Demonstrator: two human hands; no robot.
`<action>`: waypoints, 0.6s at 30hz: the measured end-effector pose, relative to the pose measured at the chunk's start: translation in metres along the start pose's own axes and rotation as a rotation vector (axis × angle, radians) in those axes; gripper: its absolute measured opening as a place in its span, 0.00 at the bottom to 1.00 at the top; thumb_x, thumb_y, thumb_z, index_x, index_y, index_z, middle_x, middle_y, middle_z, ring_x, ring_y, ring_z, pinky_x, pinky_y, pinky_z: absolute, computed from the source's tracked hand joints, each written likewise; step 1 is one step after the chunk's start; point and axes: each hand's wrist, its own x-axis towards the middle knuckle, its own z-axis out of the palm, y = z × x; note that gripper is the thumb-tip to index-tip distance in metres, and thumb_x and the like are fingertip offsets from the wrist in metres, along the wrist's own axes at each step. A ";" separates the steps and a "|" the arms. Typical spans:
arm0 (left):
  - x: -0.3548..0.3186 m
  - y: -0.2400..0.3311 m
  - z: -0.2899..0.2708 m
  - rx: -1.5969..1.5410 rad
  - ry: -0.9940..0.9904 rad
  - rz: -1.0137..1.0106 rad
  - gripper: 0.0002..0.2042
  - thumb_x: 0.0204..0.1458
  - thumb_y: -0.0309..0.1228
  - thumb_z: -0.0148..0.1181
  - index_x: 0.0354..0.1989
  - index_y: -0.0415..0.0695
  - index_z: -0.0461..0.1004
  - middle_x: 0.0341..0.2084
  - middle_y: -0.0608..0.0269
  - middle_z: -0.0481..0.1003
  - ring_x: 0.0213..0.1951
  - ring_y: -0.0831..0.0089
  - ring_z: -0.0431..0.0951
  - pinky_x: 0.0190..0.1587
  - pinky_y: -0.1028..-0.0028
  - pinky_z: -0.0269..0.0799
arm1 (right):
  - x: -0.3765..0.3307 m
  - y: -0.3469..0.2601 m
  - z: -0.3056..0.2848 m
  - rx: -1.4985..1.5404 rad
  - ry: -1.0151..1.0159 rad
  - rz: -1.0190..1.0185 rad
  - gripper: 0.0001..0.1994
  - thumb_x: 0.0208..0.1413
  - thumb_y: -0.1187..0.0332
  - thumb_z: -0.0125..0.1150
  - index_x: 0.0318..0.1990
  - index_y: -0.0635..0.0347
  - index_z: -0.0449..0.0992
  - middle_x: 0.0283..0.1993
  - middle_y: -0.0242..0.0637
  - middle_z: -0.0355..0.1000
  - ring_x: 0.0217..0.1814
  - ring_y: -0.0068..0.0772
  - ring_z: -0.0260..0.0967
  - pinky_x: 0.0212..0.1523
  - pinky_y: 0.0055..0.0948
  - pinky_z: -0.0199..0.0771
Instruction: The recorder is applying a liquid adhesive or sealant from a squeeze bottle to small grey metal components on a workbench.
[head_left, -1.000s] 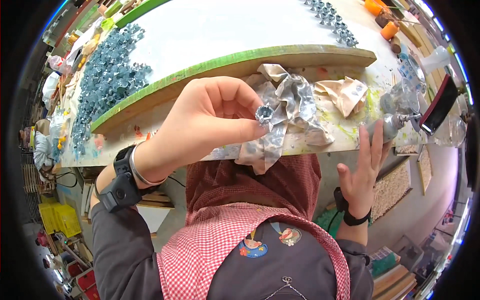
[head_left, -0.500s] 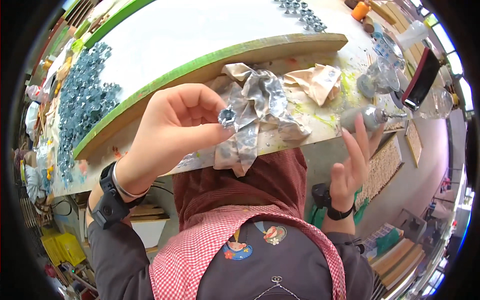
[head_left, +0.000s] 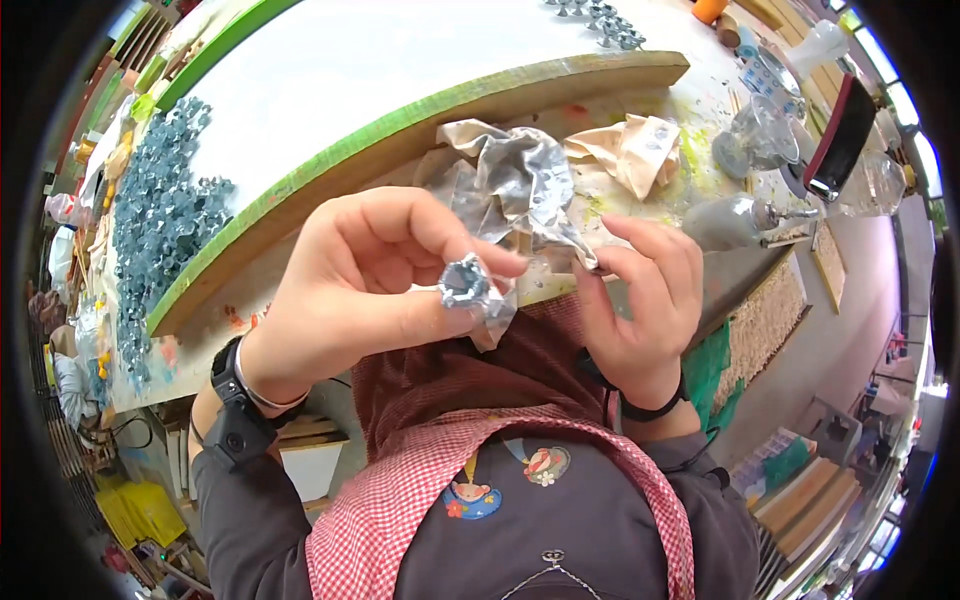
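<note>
Between the thumb and fingers of my left hand [head_left: 370, 280] is a small dark silver piece [head_left: 464, 283] with a scalloped, flower-like rim, its hollow side facing up. My right hand [head_left: 645, 300] pinches the edge of a crumpled cream cloth [head_left: 530, 180] smeared with silver-grey, which lies at the table's near edge. The cloth's lower end hangs partly behind the small piece. Right of my right hand lies a grey bottle [head_left: 725, 223] with a thin metal nozzle, touched by neither hand.
A green-edged wooden strip [head_left: 400, 140] borders a white board [head_left: 330, 90]. Many similar silver pieces [head_left: 165, 220] are heaped at left, and several more [head_left: 610, 25] stand at the far right. A second cloth [head_left: 635, 155], clear plastic cups [head_left: 755, 135] and a dark red-edged phone-like slab [head_left: 840, 145] are at right.
My right hand has come left from the bottle and taken the edge of the stained cloth, drawing it up a little. My left hand has moved slightly down and right with the silver piece.
</note>
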 end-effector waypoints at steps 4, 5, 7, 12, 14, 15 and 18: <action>0.000 0.001 -0.001 -0.087 -0.013 -0.023 0.08 0.38 0.17 0.58 0.27 0.39 0.67 0.26 0.57 0.74 0.45 0.60 0.71 0.48 0.66 0.65 | 0.012 -0.011 0.000 0.217 -0.042 -0.002 0.10 0.33 0.78 0.61 0.26 0.60 0.67 0.41 0.43 0.69 0.42 0.43 0.64 0.43 0.35 0.62; 0.000 0.001 -0.002 -0.088 -0.020 -0.018 0.08 0.38 0.16 0.58 0.27 0.39 0.67 0.26 0.57 0.74 0.46 0.61 0.70 0.48 0.67 0.65 | 0.014 -0.012 0.002 0.301 -0.058 -0.008 0.10 0.34 0.78 0.62 0.25 0.60 0.67 0.42 0.44 0.68 0.43 0.44 0.64 0.44 0.36 0.62; 0.000 0.001 -0.004 -0.072 -0.015 -0.038 0.08 0.38 0.16 0.58 0.27 0.39 0.67 0.26 0.57 0.74 0.45 0.61 0.71 0.48 0.67 0.66 | 0.017 -0.014 0.009 0.388 -0.043 -0.041 0.10 0.33 0.78 0.62 0.26 0.59 0.67 0.41 0.44 0.68 0.44 0.45 0.64 0.44 0.36 0.63; -0.001 0.001 -0.007 -0.080 -0.017 -0.085 0.07 0.40 0.17 0.57 0.27 0.38 0.67 0.28 0.54 0.74 0.42 0.67 0.72 0.45 0.71 0.68 | 0.023 -0.009 0.023 0.749 0.050 -0.038 0.12 0.34 0.81 0.61 0.27 0.59 0.66 0.36 0.43 0.70 0.41 0.46 0.67 0.39 0.35 0.67; -0.002 0.003 -0.009 0.015 0.025 -0.091 0.07 0.39 0.17 0.57 0.28 0.37 0.67 0.28 0.56 0.73 0.38 0.72 0.73 0.42 0.75 0.68 | 0.026 -0.007 0.021 0.769 0.097 -0.011 0.12 0.34 0.82 0.61 0.28 0.60 0.66 0.34 0.42 0.70 0.35 0.43 0.68 0.34 0.31 0.68; -0.002 0.002 -0.009 0.058 0.046 -0.103 0.07 0.39 0.16 0.57 0.28 0.37 0.67 0.28 0.57 0.73 0.37 0.74 0.73 0.41 0.76 0.68 | 0.027 -0.006 0.019 0.698 0.095 -0.067 0.13 0.34 0.82 0.62 0.29 0.61 0.67 0.33 0.42 0.70 0.32 0.41 0.68 0.32 0.30 0.67; -0.004 0.000 -0.008 0.344 0.124 0.099 0.09 0.38 0.15 0.56 0.30 0.35 0.68 0.27 0.63 0.71 0.32 0.81 0.71 0.37 0.80 0.67 | 0.033 -0.008 0.011 0.607 0.102 -0.148 0.13 0.33 0.82 0.62 0.31 0.60 0.70 0.31 0.41 0.69 0.27 0.37 0.66 0.28 0.28 0.66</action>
